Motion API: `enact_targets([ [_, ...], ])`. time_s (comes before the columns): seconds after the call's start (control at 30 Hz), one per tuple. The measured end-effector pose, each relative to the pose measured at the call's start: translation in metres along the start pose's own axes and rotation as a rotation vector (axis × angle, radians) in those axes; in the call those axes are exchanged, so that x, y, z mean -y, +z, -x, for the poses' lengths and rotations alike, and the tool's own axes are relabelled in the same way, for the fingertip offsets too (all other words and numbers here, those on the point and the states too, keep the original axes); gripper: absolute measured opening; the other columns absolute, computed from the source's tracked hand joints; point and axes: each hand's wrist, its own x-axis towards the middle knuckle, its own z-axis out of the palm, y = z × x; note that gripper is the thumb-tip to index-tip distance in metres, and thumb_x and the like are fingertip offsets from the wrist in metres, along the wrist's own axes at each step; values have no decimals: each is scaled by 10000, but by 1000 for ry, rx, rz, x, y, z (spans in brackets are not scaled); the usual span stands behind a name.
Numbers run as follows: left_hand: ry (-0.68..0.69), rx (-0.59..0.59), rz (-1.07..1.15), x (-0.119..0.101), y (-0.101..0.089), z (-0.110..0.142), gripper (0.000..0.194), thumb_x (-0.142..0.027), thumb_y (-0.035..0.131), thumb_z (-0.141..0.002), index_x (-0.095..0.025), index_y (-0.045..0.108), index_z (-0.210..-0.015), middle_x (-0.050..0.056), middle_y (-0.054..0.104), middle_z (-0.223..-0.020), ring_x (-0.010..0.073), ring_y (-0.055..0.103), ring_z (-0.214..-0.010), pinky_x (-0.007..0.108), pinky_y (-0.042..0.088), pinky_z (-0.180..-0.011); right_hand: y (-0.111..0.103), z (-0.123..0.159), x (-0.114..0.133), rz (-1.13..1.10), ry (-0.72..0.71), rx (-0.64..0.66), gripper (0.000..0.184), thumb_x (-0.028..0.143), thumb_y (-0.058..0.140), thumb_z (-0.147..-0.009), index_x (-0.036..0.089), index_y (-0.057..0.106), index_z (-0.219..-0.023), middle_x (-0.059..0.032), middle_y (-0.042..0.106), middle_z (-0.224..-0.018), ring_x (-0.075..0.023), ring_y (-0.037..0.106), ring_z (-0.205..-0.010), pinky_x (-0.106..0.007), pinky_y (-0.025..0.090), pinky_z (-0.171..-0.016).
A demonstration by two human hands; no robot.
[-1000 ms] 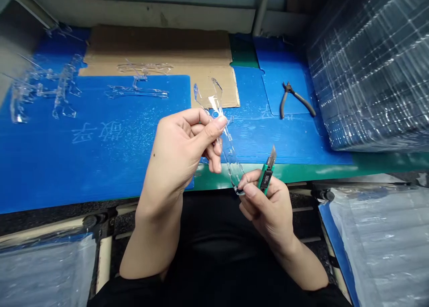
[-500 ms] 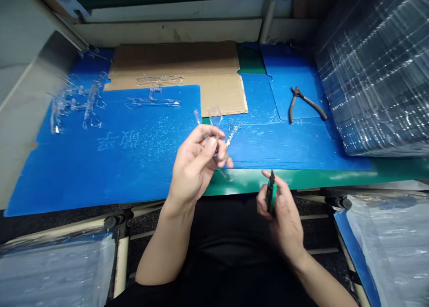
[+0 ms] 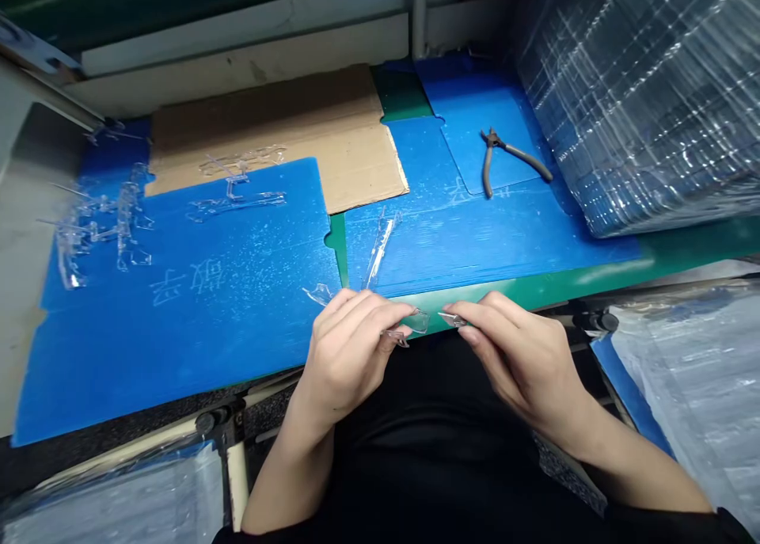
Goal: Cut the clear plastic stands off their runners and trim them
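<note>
My left hand (image 3: 350, 354) pinches the lower end of a transparent moulded plastic part (image 3: 380, 251), whose long arm rises over the blue board. My right hand (image 3: 516, 354) sits close beside it, with its fingers closed. A small pointed metal tip, likely the blade of the green utility knife (image 3: 452, 319), pokes out toward the plastic, almost touching it. The knife's handle is hidden inside my right hand.
Side-cutting pliers (image 3: 504, 160) lie on a blue corrugated board (image 3: 475, 243). Several transparent plastic parts (image 3: 100, 227) lie at the left, near a cardboard sheet (image 3: 279, 124). A plastic-wrapped stack (image 3: 629, 100) fills the far right, above a green bench edge (image 3: 475, 300).
My hands have come together low over the bench edge. The knife has turned in my right hand, its handle now hidden. The plastic part has dropped lower, and the view has tilted.
</note>
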Motion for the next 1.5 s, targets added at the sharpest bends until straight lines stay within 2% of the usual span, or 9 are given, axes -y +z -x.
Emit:
enact_targets([
  [0.2, 45, -19, -72, -6, 1, -2, 99, -156, 659, -1070, -145, 702, -1159, 64, 781, -908, 156, 664, -795, 350, 400, -752, -6, 2, 7, 56, -25, 42, 280, 159, 584, -1125, 178, 678, -1388, -40, 689, -983, -144, 654, -793, -278, 484, -710],
  [0.43, 47, 0, -111, -7, 1, -3, 115, -161, 667, -1059, -167, 709, -1165, 53, 794, -903, 167, 685, -769, 360, 402, -751, -10, 4, 8, 90, -2, 67, 275, 193, 579, -1137, 167, 714, -1376, -21, 664, -923, -125, 626, -722, -276, 455, -652],
  [0.7, 15, 38, -77, -10, 0, -2, 154, -164, 651, -1057, -203, 707, -1196, 59, 797, -917, 182, 678, -764, 372, 389, -750, -9, 3, 7, 167, 1, 41, 261, 231, 547, -1157, 203, 720, -1350, -26, 712, -910, -135, 665, -727, -284, 454, -656],
  [0.97, 18, 52, -92, -10, 0, -3, 142, -145, 673, -1041, -191, 706, -1171, 54, 792, -903, 175, 668, -755, 369, 390, -741, -10, 3, 7, 199, 1, 27, 243, 240, 561, -1156, 185, 752, -1296, -28, 715, -894, -139, 681, -721, -302, 432, -634],
  [1.1, 34, 73, -91, -12, 1, -3, 146, -116, 688, -1022, -177, 705, -1154, 59, 788, -893, 173, 655, -742, 373, 390, -740, -8, -1, -3, 232, 14, 9, 243, 268, 574, -1156, 200, 765, -1291, -25, 722, -902, -140, 687, -735, -301, 426, -625],
  [1.23, 11, 114, 50, -20, 4, -1, 152, -178, 676, -1049, -206, 702, -1197, 51, 783, -906, 180, 671, -763, 376, 400, -760, -7, -6, -23, 185, 93, -44, 276, 290, 555, -1165, 209, 767, -1322, -55, 755, -983, -166, 698, -797, -297, 493, -702],
  [1.3, -78, 112, 182, -24, 8, 2, 152, -210, 632, -1077, -220, 690, -1217, 54, 763, -915, 181, 653, -773, 366, 419, -763, -6, -6, -28, 88, 115, -47, 308, 282, 547, -1165, 200, 726, -1402, -80, 764, -1050, -191, 704, -855, -318, 537, -766],
  [1.43, -359, 50, 693, -29, 22, 7, 205, -385, 502, -1145, -233, 606, -1236, 32, 653, -859, 163, 597, -729, 311, 457, -695, 0, 0, -20, -80, 104, -41, 435, 189, 499, -1155, 187, 550, -1587, -145, 739, -1290, -241, 735, -1041, -382, 595, -896],
  [1.5, -393, -36, 881, -30, 32, 7, 224, -411, 447, -1159, -232, 582, -1150, 21, 617, -818, 152, 568, -698, 299, 453, -673, 4, 5, -12, -169, 71, -35, 456, 146, 487, -1144, 221, 519, -1593, -134, 731, -1316, -234, 738, -1083, -370, 607, -919],
])
